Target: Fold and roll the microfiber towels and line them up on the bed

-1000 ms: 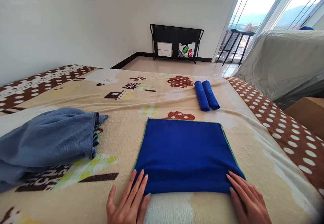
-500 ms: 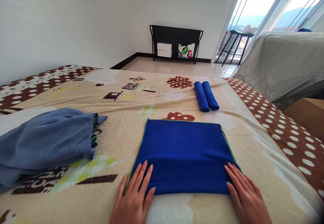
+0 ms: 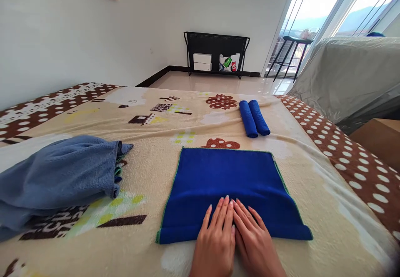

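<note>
On the blanket point(image 3: 143, 160), we see a bare lane running from near to far between the blue cloth point(image 3: 231, 168) and the bunched grey-blue cloth point(image 3: 62, 177), which blocks the left edge. Our left hand point(image 3: 215, 231) and right hand point(image 3: 253, 231) bar the middle of the blue cloth's near edge; both its near corners are open to us. Two blue rolls point(image 3: 248, 119) obstruct the way toward the blanket's far right corner.

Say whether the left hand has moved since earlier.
Yes, rightward: the left hand was left of the brown print bordering the blue cloth; now it's directly below in view.
</note>
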Demonstrator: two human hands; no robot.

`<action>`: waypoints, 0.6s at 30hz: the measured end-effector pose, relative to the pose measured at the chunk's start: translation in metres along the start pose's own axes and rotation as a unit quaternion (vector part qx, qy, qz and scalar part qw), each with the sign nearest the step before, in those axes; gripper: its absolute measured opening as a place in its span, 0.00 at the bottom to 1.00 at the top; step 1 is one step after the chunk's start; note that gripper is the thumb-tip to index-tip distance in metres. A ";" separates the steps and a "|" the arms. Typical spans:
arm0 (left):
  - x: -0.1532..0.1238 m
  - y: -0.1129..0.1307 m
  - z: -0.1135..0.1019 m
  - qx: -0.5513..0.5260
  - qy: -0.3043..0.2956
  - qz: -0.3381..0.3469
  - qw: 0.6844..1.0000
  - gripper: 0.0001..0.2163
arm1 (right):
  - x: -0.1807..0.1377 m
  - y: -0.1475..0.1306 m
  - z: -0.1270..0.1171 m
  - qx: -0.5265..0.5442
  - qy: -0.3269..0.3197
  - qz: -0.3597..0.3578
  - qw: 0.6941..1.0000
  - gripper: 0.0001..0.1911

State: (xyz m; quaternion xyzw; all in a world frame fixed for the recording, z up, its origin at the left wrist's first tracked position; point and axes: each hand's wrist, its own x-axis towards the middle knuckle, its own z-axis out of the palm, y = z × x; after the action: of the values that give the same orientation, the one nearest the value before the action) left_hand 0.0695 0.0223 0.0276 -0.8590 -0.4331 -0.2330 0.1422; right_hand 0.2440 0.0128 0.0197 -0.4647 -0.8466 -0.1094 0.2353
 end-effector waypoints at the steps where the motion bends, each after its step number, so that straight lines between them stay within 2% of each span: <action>1: 0.001 0.000 0.003 0.009 -0.014 -0.003 1.000 0.23 | 0.003 -0.002 0.005 -0.007 -0.012 -0.003 1.000 0.30; 4: -0.013 -0.023 0.003 0.048 -0.041 -0.026 0.998 0.25 | -0.010 0.016 0.011 -0.050 -0.029 0.048 0.997 0.30; 7: -0.043 -0.062 -0.008 0.079 -0.054 -0.088 0.991 0.26 | -0.046 0.056 0.005 -0.093 -0.033 0.146 0.984 0.30; 9: -0.060 -0.085 -0.016 0.092 -0.065 -0.120 0.986 0.26 | -0.070 0.082 -0.002 -0.105 -0.044 0.186 0.976 0.30; 11: -0.072 -0.101 -0.024 0.091 -0.072 -0.125 0.985 0.26 | -0.090 0.100 -0.010 -0.097 -0.054 0.195 0.975 0.30; 13: -0.079 -0.109 -0.031 0.081 -0.045 -0.118 0.989 0.25 | -0.103 0.109 -0.020 -0.080 -0.045 0.196 0.976 0.30; 16: -0.087 -0.111 -0.045 0.058 0.029 -0.084 0.994 0.24 | -0.118 0.112 -0.036 -0.056 0.007 0.189 0.980 0.26; 18: -0.092 -0.110 -0.055 0.034 0.043 -0.043 0.998 0.24 | -0.126 0.112 -0.045 -0.043 0.042 0.162 0.985 0.24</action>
State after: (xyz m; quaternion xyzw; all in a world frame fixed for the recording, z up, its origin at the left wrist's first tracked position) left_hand -0.0819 -0.0001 0.0307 -0.8235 -0.4710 -0.2604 0.1796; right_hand 0.4089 -0.0368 -0.0080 -0.6003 -0.7441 -0.1257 0.2649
